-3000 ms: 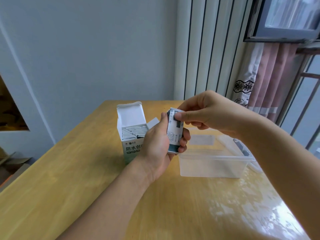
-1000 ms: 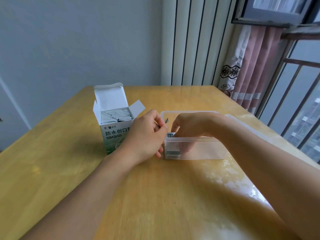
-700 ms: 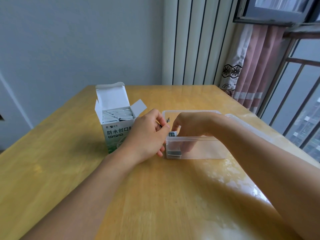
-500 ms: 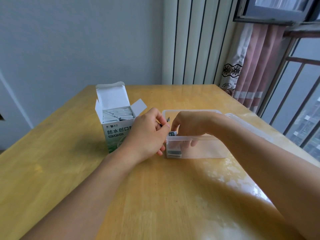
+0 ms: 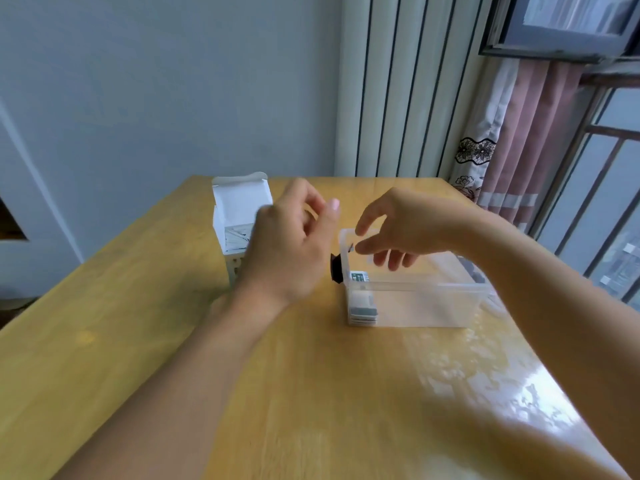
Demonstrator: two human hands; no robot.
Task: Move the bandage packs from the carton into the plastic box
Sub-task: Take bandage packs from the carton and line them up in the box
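Note:
The white carton [image 5: 239, 216] stands open on the wooden table [image 5: 311, 393], with white bandage packs [image 5: 235, 235] showing inside. To its right is the clear plastic box [image 5: 426, 306]; a stack of bandage packs [image 5: 362, 304] stands against its left wall. My left hand [image 5: 291, 247] hovers between carton and box, fingers loosely curled, holding nothing. My right hand [image 5: 398, 230] hovers above the box's left end with relaxed fingers, also holding nothing. Both hands are blurred.
A small dark object [image 5: 336, 268] lies against the box's left outer wall. The box's clear lid [image 5: 478, 275] lies behind its right end. A curtain [image 5: 512, 140] and a barred window [image 5: 595, 188] are at the table's right side.
Both hands have let go of the packs set in the box and risen above it. The left hand has shifted up toward the carton. The camera has tilted slightly.

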